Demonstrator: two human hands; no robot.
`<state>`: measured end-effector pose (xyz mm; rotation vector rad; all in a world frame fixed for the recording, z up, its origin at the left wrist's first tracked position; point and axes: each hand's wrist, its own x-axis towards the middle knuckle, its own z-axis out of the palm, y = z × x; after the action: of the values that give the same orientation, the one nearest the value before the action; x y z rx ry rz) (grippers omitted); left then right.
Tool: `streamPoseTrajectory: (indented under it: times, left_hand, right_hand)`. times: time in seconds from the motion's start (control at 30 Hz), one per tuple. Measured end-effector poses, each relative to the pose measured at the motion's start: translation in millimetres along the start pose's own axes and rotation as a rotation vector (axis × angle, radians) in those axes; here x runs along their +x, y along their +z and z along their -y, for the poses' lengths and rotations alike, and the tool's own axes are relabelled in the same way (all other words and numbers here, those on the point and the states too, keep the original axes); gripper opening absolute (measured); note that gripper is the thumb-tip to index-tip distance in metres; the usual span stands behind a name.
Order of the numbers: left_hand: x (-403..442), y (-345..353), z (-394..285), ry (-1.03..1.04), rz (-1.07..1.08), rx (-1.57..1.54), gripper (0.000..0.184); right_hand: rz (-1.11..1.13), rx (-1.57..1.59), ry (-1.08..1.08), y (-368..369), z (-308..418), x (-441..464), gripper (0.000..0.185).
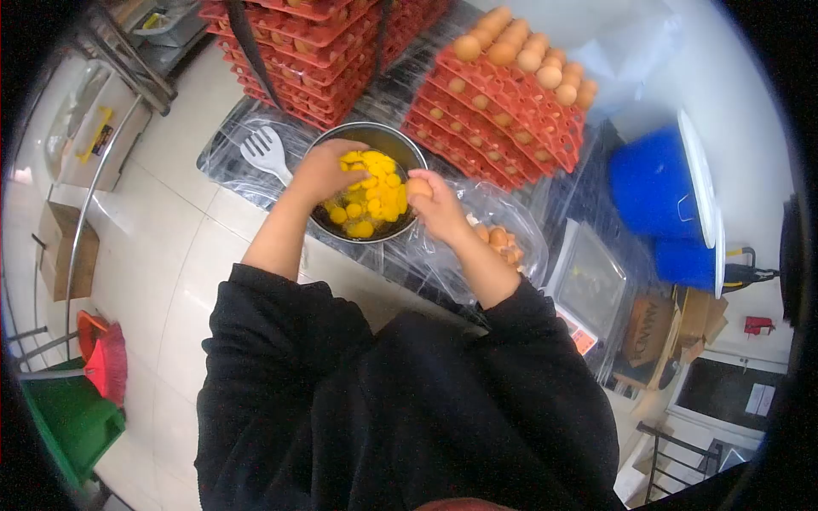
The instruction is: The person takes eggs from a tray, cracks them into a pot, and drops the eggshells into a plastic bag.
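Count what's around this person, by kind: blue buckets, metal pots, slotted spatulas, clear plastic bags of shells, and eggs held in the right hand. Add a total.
Blue buckets: 2
Metal pot: 1
Slotted spatula: 1
Clear plastic bag of shells: 1
Egg in right hand: 1
Total: 6

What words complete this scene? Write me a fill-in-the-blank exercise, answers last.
The right hand holds one ____ beside the pot.
The left hand is over the pot, which contains yellow ____.
The slotted turner is coloured ____.
The stacked trays are coloured ____.

Missing words: egg; yolks; white; red.
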<state>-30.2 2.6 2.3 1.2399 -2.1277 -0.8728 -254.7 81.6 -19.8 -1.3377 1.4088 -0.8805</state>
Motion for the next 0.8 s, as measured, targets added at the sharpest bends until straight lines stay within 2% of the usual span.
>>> streamPoseTrajectory:
  times: [0.1, 0.13, 0.2, 0.3, 0.4, 0.47, 0.6, 0.8]
  left_hand:
    - [2, 7, -21, 0.184, 0.105, -0.127, 0.052]
    - [2, 12, -19, 0.21, 0.123, -0.169, 0.051]
    - [1, 13, -19, 0.225, 0.103, -0.165, 0.048]
    - [-2, -1, -21, 0.021, 0.149, -0.157, 0.044]
    - [-2, 6, -2, 0.138, 0.081, -0.082, 0.049]
    - [-2, 8, 3, 0.128, 0.087, -0.05, 0.05]
    - [-3, 9, 14, 0.146, 0.116, 0.078, 0.05]
    - [4, 13, 15, 0.036, 0.294, 0.248, 0.046]
  right_hand:
    - [0.179, 0.341, 0.274, 6, 38, 19, 0.035]
    - [0.243, 0.396, 0.274, 9, 42, 29, 0.037]
    - [0.178, 0.365, 0.309, 19, 51, 36, 0.036]
    - [0.194, 0.339, 0.296, 27, 54, 43, 0.031]
    - [0.239, 0.366, 0.29, 33, 44, 49, 0.03]
    - [0.276, 0.362, 0.287, 35, 39, 53, 0.03]
    - [0.274, 0.201, 0.241, 38, 25, 62, 0.029]
    - [0.262, -0.15, 0.125, 43, 37, 60, 0.032]
